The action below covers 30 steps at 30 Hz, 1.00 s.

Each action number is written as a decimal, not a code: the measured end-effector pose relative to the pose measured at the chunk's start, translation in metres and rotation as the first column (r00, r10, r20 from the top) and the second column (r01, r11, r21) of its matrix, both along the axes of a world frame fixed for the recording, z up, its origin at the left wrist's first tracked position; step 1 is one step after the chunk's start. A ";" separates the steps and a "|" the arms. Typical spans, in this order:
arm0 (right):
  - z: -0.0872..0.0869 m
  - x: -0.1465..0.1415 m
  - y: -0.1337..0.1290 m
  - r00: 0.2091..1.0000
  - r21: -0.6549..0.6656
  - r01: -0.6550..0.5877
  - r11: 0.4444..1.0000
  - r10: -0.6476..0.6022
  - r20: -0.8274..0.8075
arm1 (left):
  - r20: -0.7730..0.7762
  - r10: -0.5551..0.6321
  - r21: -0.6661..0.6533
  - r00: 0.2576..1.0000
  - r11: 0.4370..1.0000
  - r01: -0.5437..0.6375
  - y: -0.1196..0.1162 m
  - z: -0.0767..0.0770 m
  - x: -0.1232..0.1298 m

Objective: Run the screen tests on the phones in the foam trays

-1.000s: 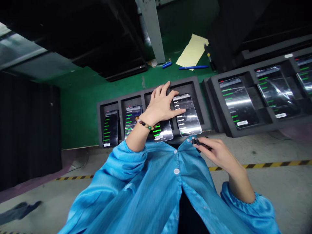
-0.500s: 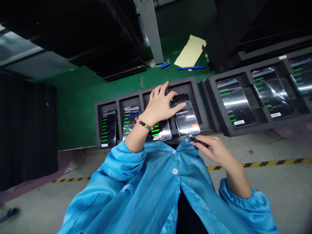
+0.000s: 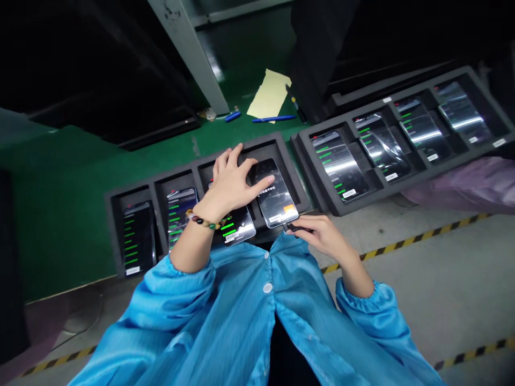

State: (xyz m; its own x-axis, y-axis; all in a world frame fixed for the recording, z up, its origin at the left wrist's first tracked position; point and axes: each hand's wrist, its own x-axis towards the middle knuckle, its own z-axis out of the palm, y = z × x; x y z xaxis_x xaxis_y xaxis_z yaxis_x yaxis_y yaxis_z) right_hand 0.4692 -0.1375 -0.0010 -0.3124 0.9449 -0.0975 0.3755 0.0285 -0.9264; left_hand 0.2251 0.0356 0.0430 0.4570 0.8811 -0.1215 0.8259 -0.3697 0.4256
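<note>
A dark tray [image 3: 277,140] with compartments holds several phones. My left hand [image 3: 231,185] lies spread over its right part, thumb on the screen of the rightmost phone [image 3: 277,201], which shows white text and an orange patch. Under my left palm is a second phone [image 3: 241,225] with green lines, partly hidden. My right hand [image 3: 322,231] pinches a black cable plug [image 3: 295,228] at the bottom edge of the rightmost phone. Whether the plug is fully seated cannot be made out.
Another dark tray [image 3: 341,210] with several phones stands at the right. Behind lie a yellow paper [image 3: 269,94], a blue pen [image 3: 273,118], a blue cap [image 3: 233,116] and a black marker [image 3: 296,104]. A grey post [image 3: 193,59] rises at the back.
The view has shifted right, so trays and hands appear further left. My right hand has brought the plug up against the phone's bottom edge. The rightmost phone's screen now shows different text.
</note>
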 end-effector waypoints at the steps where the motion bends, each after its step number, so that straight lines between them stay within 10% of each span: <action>1: -0.004 -0.001 -0.001 1.000 -0.008 0.016 1.000 -0.016 -0.015 | 0.001 0.005 0.000 1.000 1.000 -0.005 0.000 -0.001 0.001; 7: -0.040 -0.022 -0.022 0.905 -0.079 0.387 0.919 -0.395 -0.156 | 0.032 0.061 -0.074 0.998 0.996 -0.058 -0.004 0.001 -0.003; 16: -0.077 -0.053 -0.041 0.512 -0.161 0.827 0.539 -0.839 -0.184 | 0.155 0.163 -0.029 0.974 0.987 -0.160 -0.020 0.017 -0.039; 30: -0.090 -0.066 -0.068 0.574 0.158 0.815 0.557 -0.814 -0.090 | 0.184 0.094 -0.036 0.978 0.995 -0.088 -0.037 0.019 -0.061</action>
State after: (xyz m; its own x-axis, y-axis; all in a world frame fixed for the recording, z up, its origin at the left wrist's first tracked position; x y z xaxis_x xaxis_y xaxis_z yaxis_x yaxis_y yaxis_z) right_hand 0.4037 -0.2052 -0.0912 0.5984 0.7970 0.0817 0.3117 -0.1377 -0.9402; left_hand 0.1643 -0.0019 0.0615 0.3919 0.9176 -0.0666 0.7616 -0.2829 0.5831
